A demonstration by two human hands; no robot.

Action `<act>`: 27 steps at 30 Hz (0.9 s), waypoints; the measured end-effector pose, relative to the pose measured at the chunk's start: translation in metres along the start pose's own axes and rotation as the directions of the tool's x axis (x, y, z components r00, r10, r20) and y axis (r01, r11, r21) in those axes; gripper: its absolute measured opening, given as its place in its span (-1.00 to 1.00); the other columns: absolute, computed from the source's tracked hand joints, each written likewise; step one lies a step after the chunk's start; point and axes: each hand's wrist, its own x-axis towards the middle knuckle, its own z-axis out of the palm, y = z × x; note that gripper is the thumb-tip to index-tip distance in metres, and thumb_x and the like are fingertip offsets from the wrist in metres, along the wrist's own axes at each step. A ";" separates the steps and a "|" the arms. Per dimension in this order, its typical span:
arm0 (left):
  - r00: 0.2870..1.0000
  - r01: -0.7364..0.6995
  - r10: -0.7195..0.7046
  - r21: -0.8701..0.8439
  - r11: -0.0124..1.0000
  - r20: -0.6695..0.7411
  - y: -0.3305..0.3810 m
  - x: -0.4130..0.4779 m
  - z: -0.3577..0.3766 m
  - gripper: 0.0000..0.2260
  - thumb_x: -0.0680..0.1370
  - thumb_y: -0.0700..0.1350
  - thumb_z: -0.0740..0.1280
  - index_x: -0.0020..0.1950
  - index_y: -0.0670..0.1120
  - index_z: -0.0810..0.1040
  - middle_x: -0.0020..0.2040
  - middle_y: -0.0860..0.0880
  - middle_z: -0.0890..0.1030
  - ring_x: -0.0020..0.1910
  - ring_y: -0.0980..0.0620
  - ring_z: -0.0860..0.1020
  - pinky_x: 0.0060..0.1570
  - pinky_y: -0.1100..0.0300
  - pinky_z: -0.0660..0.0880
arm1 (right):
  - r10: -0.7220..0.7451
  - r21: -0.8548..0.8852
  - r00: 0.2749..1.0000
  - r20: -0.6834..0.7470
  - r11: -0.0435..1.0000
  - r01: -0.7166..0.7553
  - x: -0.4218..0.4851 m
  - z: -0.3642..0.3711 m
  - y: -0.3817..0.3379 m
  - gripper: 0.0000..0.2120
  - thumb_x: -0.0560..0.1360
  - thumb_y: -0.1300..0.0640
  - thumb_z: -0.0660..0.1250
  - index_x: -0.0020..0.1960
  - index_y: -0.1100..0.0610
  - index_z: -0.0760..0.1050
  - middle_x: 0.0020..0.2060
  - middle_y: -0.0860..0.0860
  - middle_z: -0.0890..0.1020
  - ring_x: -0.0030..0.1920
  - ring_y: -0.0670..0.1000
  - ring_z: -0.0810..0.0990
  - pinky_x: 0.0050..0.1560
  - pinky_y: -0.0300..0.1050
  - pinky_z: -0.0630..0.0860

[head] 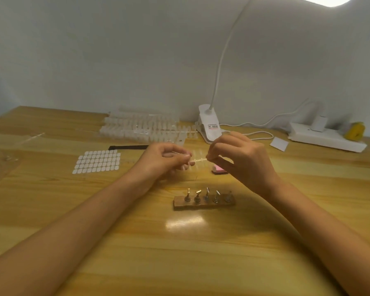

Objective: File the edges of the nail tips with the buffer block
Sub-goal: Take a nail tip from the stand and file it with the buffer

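Both my hands are raised a little above the wooden table (137, 242). Between them runs a thin clear strip of nail tips (199, 160). My left hand (165, 160) pinches its left end and my right hand (241, 159) pinches its right end. The pink buffer block (217, 168) lies on the table just below my right hand, partly hidden by its fingers. Neither hand touches the block.
A wooden stand (204, 204) with several small metal holders sits near me, below the hands. A sheet of white adhesive tabs (97, 161) lies left. Stacked nail tip strips (141, 127), a black file (128, 147), a clip lamp (208, 127) and a power strip (327, 136) line the back.
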 end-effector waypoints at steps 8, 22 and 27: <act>0.657 -0.617 0.733 0.683 0.392 0.174 -0.006 -0.002 -0.009 -0.93 0.49 -0.22 0.41 -0.04 -0.16 0.63 -0.12 0.03 0.63 -0.16 0.18 0.56 -0.14 0.50 0.41 | 0.675 0.704 0.488 0.554 -0.066 -0.707 0.012 -0.004 -0.006 -0.97 0.48 0.16 0.46 -0.12 0.09 0.62 -0.27 -0.11 0.68 -0.33 -0.18 0.55 -0.42 -0.30 0.49; 0.889 -0.399 0.459 0.486 0.778 -0.005 -0.003 0.003 0.005 -0.77 0.47 -0.05 0.45 0.11 0.01 0.59 -0.05 0.13 0.65 -0.09 0.22 0.62 -0.11 0.39 0.51 | 0.603 0.587 0.697 0.389 0.420 -0.692 0.018 0.012 -0.015 -0.95 0.42 0.21 0.52 -0.15 0.13 0.67 -0.26 -0.08 0.68 -0.26 -0.09 0.61 -0.29 -0.07 0.64; 0.859 -0.446 0.508 0.405 0.798 -0.056 -0.001 -0.004 0.015 -0.84 0.46 -0.12 0.46 0.02 -0.08 0.61 -0.20 0.08 0.66 -0.24 0.19 0.65 -0.16 0.32 0.58 | 0.552 0.648 0.758 0.347 0.443 -0.619 0.017 0.019 -0.018 -0.94 0.42 0.28 0.51 -0.15 0.17 0.65 -0.31 -0.13 0.65 -0.31 -0.23 0.59 -0.34 -0.40 0.48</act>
